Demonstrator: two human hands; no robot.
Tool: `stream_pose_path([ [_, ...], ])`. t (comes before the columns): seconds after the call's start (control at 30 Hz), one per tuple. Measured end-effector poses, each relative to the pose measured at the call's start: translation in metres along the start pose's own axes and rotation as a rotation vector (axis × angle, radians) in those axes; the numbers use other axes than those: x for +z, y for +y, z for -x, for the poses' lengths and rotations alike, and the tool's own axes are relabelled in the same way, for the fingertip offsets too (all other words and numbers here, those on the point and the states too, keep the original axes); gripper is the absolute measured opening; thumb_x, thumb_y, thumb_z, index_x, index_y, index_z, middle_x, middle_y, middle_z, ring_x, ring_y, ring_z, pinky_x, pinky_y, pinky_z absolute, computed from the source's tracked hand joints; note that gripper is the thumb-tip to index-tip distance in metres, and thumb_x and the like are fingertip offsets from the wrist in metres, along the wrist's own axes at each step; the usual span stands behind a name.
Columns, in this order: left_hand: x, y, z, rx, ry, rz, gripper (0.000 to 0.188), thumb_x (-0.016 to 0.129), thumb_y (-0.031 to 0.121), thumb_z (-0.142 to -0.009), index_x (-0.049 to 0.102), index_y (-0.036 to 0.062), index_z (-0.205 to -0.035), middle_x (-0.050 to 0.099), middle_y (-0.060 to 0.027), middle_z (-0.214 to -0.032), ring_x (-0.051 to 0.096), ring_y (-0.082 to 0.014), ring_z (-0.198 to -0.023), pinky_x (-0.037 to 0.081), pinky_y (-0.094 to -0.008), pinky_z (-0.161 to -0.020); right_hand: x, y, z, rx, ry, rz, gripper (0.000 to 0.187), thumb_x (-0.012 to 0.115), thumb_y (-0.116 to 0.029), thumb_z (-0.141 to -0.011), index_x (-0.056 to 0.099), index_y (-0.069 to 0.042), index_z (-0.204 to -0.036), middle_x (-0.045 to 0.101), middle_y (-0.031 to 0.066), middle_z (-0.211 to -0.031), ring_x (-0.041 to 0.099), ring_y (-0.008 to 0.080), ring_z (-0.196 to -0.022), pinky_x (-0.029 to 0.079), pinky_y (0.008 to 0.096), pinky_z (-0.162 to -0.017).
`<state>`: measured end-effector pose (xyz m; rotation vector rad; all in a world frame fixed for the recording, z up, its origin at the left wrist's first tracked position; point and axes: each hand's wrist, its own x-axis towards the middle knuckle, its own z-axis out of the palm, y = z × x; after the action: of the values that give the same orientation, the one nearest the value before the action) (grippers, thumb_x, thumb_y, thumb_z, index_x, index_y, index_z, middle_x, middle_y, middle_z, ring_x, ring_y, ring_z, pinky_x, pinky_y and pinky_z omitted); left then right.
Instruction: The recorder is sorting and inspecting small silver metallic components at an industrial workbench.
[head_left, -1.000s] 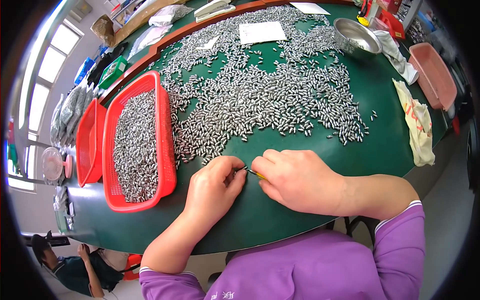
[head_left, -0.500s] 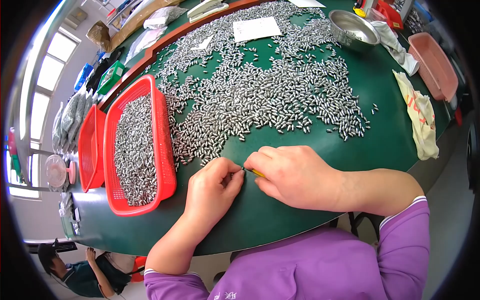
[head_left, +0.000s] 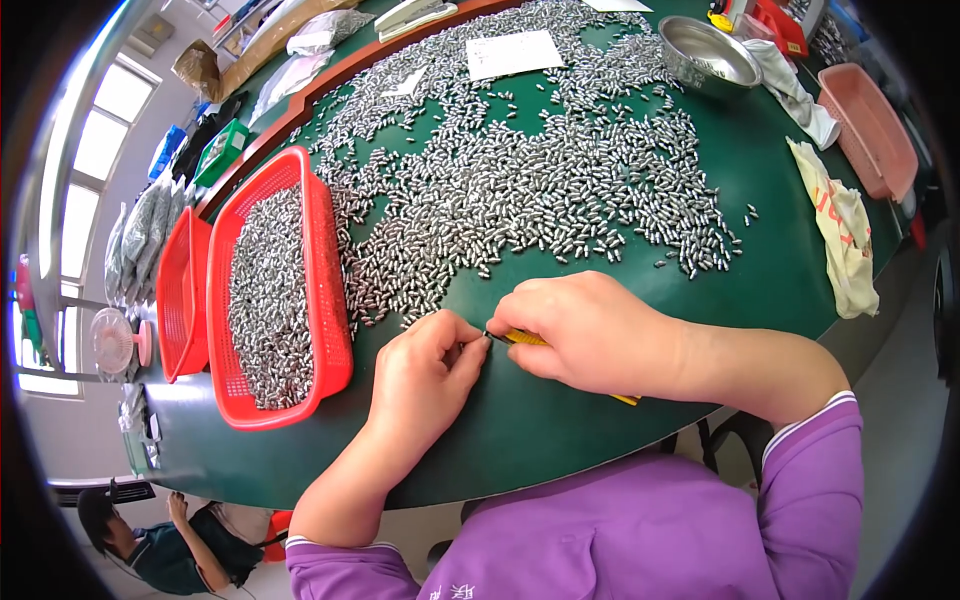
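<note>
Over the near part of the green table, my left hand (head_left: pixel 425 368) is closed in a pinch. Whatever its thumb and forefinger hold is tiny and mostly hidden. Facing it, almost fingertip to fingertip, my right hand (head_left: pixel 592 335) grips a slim yellow-handled tool (head_left: pixel 526 338) with a ridged side and a dark tip. That tip points at the left fingertips, and the handle's other end shows below my right palm. Beyond both hands spreads a wide heap of small silvery metal parts (head_left: pixel 540 190), bullet-shaped and loose on the tabletop.
Left of my hands stands a red plastic basket (head_left: pixel 335 340) full of similar metal parts, beside another red basket (head_left: pixel 180 300). A steel bowl (head_left: pixel 690 50), a pink basket (head_left: pixel 860 130) and a yellowish cloth bag (head_left: pixel 840 235) lie to the right. A seated person (head_left: pixel 165 550) is at lower left.
My right hand has turned and risen slightly, so more of the yellow handle shows, including its end below the palm. The left hand stays nearly in place, still pinching.
</note>
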<state>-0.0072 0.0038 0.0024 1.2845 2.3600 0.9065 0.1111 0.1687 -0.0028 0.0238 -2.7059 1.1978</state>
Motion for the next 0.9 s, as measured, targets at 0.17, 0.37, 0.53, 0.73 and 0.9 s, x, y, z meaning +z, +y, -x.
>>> stream_pose_path([
  [0.17,0.0,0.001,-0.001,-0.025,-0.024,-0.004,0.014,0.071,0.01,-0.081,0.059,0.0024,-0.079,0.061,-0.0082,-0.071,0.058,-0.0195,-0.056,0.046,-0.0324,-0.053,-0.002,0.0,-0.005,0.024,-0.058,0.014,0.013,0.062,-0.01,-0.079,0.065,-0.004,-0.09,0.066,0.0143,-0.089,0.064,0.0337,-0.085,0.052,0.0435,-0.074],
  [0.37,0.003,-0.008,0.001,-0.049,-0.006,0.049,0.013,0.07,0.01,-0.081,0.06,0.0023,-0.082,0.061,-0.0091,-0.072,0.058,-0.0183,-0.058,0.048,-0.0316,-0.056,-0.006,-0.001,0.0,0.041,-0.007,0.114,0.021,0.062,-0.016,-0.084,0.066,-0.008,-0.103,0.066,0.009,-0.096,0.066,0.0281,-0.086,0.054,0.0385,-0.074],
  [0.53,0.003,-0.017,-0.003,-0.14,-0.039,0.458,0.009,0.064,0.01,-0.09,0.061,0.0019,-0.091,0.064,-0.0043,-0.077,0.058,-0.0113,-0.062,0.046,-0.0255,-0.055,-0.032,0.016,-0.014,0.047,0.375,0.513,0.022,0.065,-0.018,-0.085,0.063,-0.012,-0.106,0.063,0.0056,-0.093,0.065,0.0256,-0.084,0.054,0.0374,-0.071],
  [0.73,-0.006,-0.02,-0.008,-0.277,-0.211,0.992,0.011,0.048,0.011,-0.101,0.05,0.0019,-0.107,0.065,-0.0093,-0.092,0.062,-0.0124,-0.068,0.052,-0.0242,-0.061,-0.021,0.028,-0.022,-0.176,0.415,0.618,0.027,0.072,-0.011,-0.074,0.066,-0.013,-0.101,0.057,0.0036,-0.097,0.058,0.025,-0.093,0.047,0.0385,-0.08],
  [0.9,-0.005,-0.017,-0.009,-0.351,-0.318,1.164,0.016,0.047,0.015,-0.102,0.049,0.0009,-0.11,0.065,-0.0137,-0.101,0.067,-0.0192,-0.084,0.056,-0.0293,-0.075,-0.011,0.012,-0.021,-0.359,0.361,0.321,0.015,0.074,-0.016,-0.076,0.071,-0.014,-0.09,0.059,0.0007,-0.091,0.058,0.0214,-0.083,0.045,0.0356,-0.073],
])
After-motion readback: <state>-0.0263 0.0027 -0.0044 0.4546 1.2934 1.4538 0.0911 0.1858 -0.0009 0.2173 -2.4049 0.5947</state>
